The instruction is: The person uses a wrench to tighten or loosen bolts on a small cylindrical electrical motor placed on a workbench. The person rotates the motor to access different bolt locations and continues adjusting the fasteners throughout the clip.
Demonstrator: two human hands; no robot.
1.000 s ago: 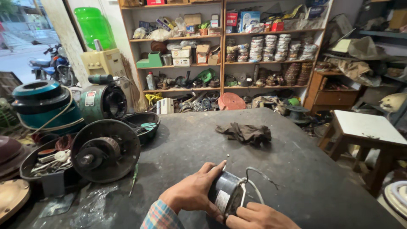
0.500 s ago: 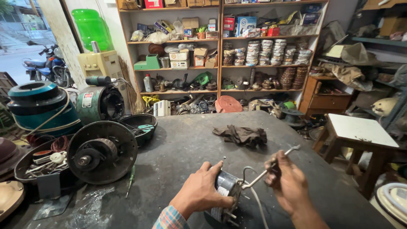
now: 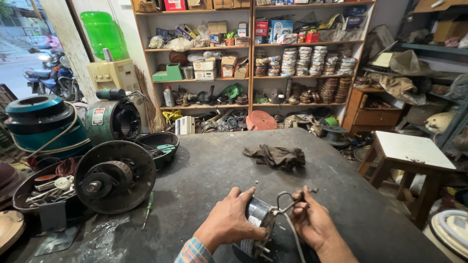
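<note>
A small cylindrical metal motor with a grey casing (image 3: 257, 221) lies on its side at the near edge of the dark, stained workbench (image 3: 204, 170), directly below the camera. The left hand (image 3: 229, 219) wraps over its casing, fingers curled around the body, which seems meant to keep it from rolling. The right hand (image 3: 312, 221) sits just beside the motor's end, its fingers pinched narrow around the thin grey wires (image 3: 285, 207) that loop out of the motor; holding them near the casing probably gives control over the stiff leads.

Farther up the bench lies a crumpled dark rag (image 3: 275, 156), well apart from the hands. To the left stands a round black fan motor with a pulley hub (image 3: 114, 175), with a thin green-handled screwdriver (image 3: 147, 207) just beside it, and a white wooden stool (image 3: 412, 151) stands off the bench's right side.

Compared with half a second ago, the right hand has dropped from a raised position, where it held the wire up and away, back down close to the motor; the left hand keeps its grip.
</note>
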